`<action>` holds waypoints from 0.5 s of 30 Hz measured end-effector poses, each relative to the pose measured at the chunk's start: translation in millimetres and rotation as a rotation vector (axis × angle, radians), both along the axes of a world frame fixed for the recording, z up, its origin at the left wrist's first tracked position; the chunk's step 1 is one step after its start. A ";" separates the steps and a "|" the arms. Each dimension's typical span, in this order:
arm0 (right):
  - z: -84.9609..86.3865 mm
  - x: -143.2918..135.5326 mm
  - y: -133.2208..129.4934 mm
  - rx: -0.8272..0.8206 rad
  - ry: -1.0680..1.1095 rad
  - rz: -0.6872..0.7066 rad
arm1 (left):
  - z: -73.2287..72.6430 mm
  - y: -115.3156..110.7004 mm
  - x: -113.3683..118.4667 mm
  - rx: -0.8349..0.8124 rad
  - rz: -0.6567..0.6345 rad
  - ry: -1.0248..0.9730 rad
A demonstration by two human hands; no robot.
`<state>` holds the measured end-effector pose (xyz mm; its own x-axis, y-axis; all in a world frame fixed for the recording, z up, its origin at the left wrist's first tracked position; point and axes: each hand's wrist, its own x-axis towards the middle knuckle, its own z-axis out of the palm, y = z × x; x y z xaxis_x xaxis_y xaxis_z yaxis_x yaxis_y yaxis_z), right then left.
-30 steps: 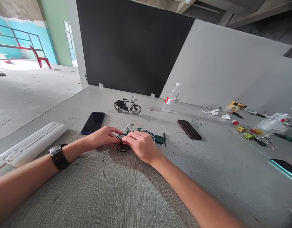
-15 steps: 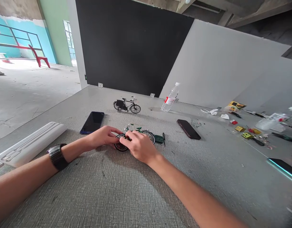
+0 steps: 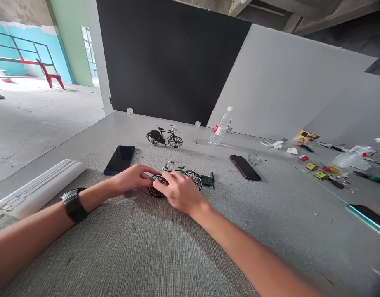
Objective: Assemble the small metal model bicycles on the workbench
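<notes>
A green model bicycle (image 3: 194, 178) stands on the grey textured table, its handlebar to the left and its frame partly covered by my fingers. At its front wheel, my left hand (image 3: 137, 178) has thumb and fingers closed on the left rim. My right hand (image 3: 180, 190) reaches over the near side, fingers bent against the same front wheel and the frame; the fingertips are partly hidden. Just right of the rear wheel lies a dark green piece with a black bar (image 3: 208, 180). Farther back, a black model bicycle (image 3: 165, 136) stands upright.
A blue-edged phone (image 3: 119, 160) and a long white case (image 3: 41, 187) lie at left. To the right are a dark phone (image 3: 244, 167), a clear water bottle (image 3: 220, 127), and several small parts and tools, including a yellow-green block (image 3: 322, 175). A black panel (image 3: 174, 62) rises behind.
My right hand's fingers have shifted slightly left along the front wheel. My left hand and the green bicycle stay nearly in place; the whole view has drifted a little.
</notes>
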<state>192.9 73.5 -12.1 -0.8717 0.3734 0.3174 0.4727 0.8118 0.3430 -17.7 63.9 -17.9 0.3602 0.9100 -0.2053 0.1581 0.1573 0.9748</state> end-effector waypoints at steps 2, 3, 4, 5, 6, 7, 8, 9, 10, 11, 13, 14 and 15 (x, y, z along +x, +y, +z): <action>0.7 -0.8 -0.1 -0.028 -0.003 -0.010 | 2.3 -1.0 1.2 -0.006 -0.005 0.000; 2.0 -0.5 0.0 -0.055 0.004 -0.015 | 3.6 -1.3 1.9 -0.010 -0.009 -0.010; 4.1 0.5 0.1 -0.089 0.025 -0.023 | 4.8 -1.5 2.7 -0.015 -0.013 -0.028; 6.9 2.7 0.5 -0.128 0.062 -0.033 | 6.0 -1.6 3.4 -0.021 -0.013 -0.049; 10.3 6.2 0.9 -0.165 0.112 -0.045 | 6.9 -1.7 4.0 -0.028 -0.007 -0.068; 14.1 11.2 1.7 -0.202 0.164 -0.058 | 7.6 -1.6 4.5 -0.037 0.002 -0.081; 17.9 17.4 2.7 -0.233 0.215 -0.073 | 7.9 -1.5 4.6 -0.046 0.012 -0.087; 21.4 24.7 4.0 -0.260 0.253 -0.086 | 7.8 -1.3 4.5 -0.055 0.019 -0.087; 24.2 32.5 5.7 -0.295 0.266 -0.093 | 7.2 -1.0 4.1 -0.062 0.021 -0.085; 26.4 40.2 7.8 -0.327 0.273 -0.099 | 6.3 -0.6 3.5 -0.066 0.017 -0.086; 28.5 53.4 12.5 -0.378 0.253 -0.100 | 3.9 0.3 1.8 -0.061 0.004 -0.096; 28.7 57.8 14.8 -0.389 0.251 -0.103 | 2.7 0.7 1.0 -0.055 -0.002 -0.099; 28.5 60.4 16.5 -0.392 0.249 -0.105 | 1.7 1.0 0.3 -0.049 -0.005 -0.097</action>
